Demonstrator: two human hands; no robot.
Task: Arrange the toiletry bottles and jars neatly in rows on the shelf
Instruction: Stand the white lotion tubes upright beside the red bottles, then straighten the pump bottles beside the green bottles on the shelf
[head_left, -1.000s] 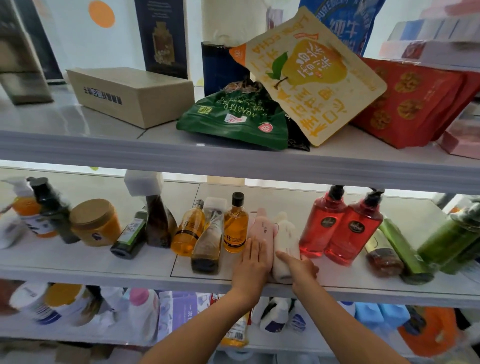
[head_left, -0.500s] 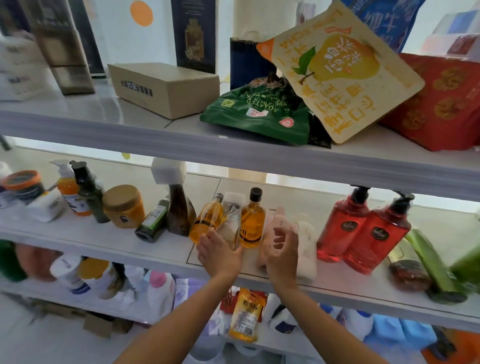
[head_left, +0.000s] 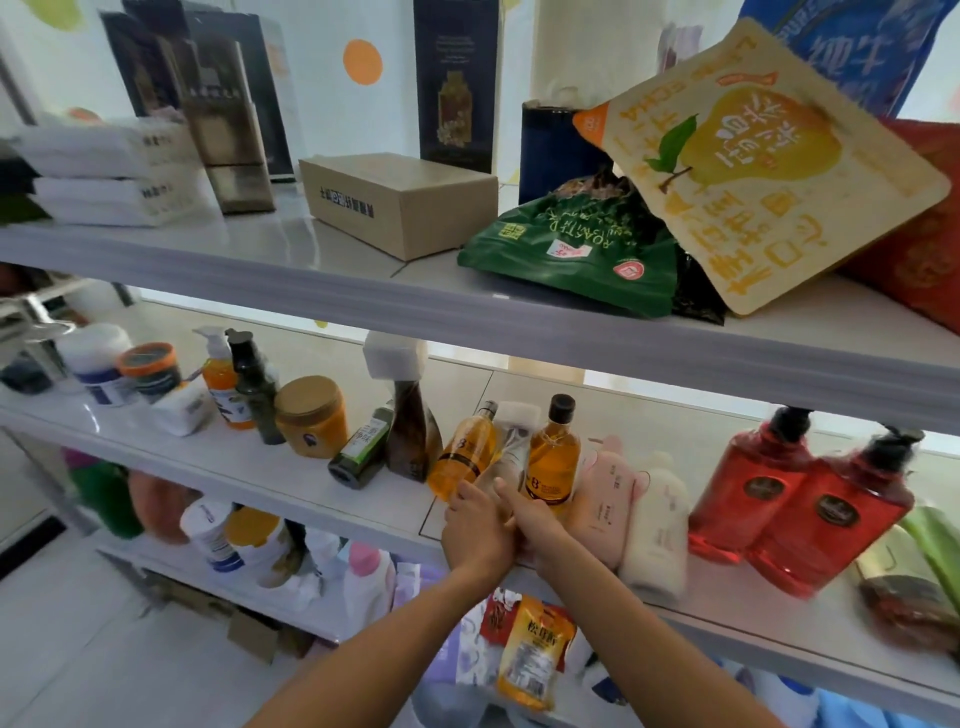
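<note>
On the middle shelf stand and lie many toiletry bottles. A leaning amber bottle, a pale white-capped bottle and an upright amber bottle sit together. My left hand reaches the leaning amber bottle's base; its grip is hidden. My right hand holds the pale bottle's lower end, index finger stretched along it. To the right lie a pink bottle and a cream bottle, then two red pump bottles.
Left of my hands are a brown bottle with a white cap, a small green bottle on its side, a golden jar, pump bottles and jars. The upper shelf overhangs, holding a cardboard box and snack bags.
Both hands left the pink and cream bottles and moved left to the pale bottle between the two amber ones. The view has swung left.
</note>
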